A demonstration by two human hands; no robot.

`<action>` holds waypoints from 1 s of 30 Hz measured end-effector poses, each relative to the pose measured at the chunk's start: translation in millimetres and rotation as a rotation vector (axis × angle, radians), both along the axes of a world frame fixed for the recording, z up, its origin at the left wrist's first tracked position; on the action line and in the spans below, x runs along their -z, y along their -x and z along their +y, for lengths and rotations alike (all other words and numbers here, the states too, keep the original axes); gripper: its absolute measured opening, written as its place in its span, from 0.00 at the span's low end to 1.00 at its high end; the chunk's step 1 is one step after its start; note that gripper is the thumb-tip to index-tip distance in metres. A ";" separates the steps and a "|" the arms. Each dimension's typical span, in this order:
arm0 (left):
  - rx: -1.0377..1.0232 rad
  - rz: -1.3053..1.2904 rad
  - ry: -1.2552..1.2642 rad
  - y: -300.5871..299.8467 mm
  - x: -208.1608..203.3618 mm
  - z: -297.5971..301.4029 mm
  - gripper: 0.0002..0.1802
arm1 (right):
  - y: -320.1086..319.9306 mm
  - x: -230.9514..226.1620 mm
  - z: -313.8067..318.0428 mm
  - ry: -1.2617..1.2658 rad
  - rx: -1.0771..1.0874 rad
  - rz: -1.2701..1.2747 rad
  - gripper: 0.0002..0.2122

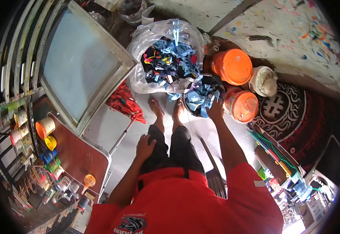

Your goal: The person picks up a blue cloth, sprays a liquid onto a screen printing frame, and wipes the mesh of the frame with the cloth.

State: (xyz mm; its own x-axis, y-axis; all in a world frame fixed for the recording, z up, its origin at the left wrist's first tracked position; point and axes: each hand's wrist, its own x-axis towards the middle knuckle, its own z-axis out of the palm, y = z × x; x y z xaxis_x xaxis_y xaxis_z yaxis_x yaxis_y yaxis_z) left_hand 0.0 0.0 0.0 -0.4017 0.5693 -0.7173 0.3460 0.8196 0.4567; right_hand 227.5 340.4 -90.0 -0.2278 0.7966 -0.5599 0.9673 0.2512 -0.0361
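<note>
My left hand (145, 147) lies on my left thigh near the knee, its fingers apart and nothing in it. My right hand (216, 110) reaches down to the right side of a dark round bin heaped with blue fabric scraps (196, 100). Its fingertips are partly lost against the scraps and the rim, so I cannot tell whether they grip anything. Just beyond the bin stands a large clear plastic bag (136, 80), open at the top. It is full of blue, black, red and yellow fabric scraps (168, 58).
Orange-lidded buckets (236, 66) and a whitish tub (263, 81) stand right of the bin. At left, a framed screen (80, 66) leans over a brown table (80, 156) near several paint cups. Red cloth (127, 103) hangs beside my feet. A dark chair (214, 181) stands behind my right leg.
</note>
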 end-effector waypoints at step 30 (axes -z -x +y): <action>-0.043 0.231 -0.005 -2.1 69.4 63.6 0.35 | 139.3 89.5 166.4 0.718 0.814 1.273 0.18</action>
